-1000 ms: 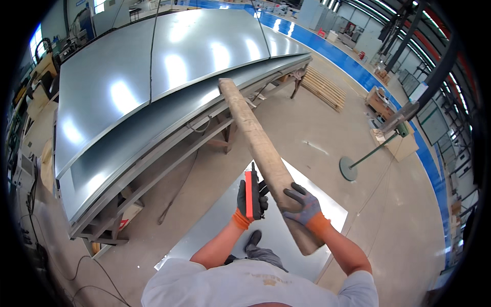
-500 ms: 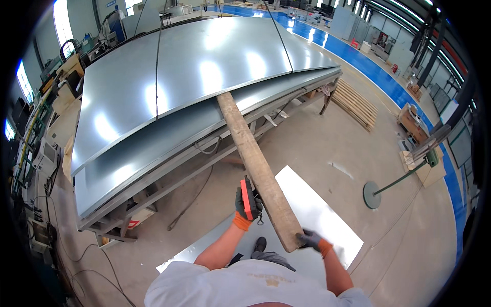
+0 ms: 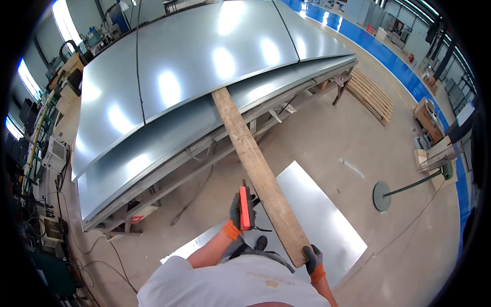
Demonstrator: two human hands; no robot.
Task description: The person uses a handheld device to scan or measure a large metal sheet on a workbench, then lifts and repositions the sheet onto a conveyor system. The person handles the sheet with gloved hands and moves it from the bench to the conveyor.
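Observation:
My left hand [image 3: 241, 210] is closed around a red handheld remote control [image 3: 244, 209] with a black stub on top, held beside a long wooden plank [image 3: 258, 169]. At the plank's near end, my right hand [image 3: 313, 258] grips its right edge. The plank slants away from me, and its far end goes in under the raised edge of a large shiny metal sheet [image 3: 197, 61]. Below that sheet lies another metal sheet [image 3: 169, 138], with a dark gap between the two. Dark straps or cables [image 3: 138, 66] run up across the upper sheet.
A metal frame table [image 3: 179, 159] supports the sheets. A flat pale sheet [image 3: 327, 220] lies on the floor by my feet. To the right are a green stand with a round base [image 3: 381, 196] and a wooden slatted stack [image 3: 369, 96]. Cables [image 3: 115, 256] trail on the left floor.
The view has shifted a little. The plank's near end has come closer to my body, with my right hand still on it. My left hand still holds the remote, now more upright.

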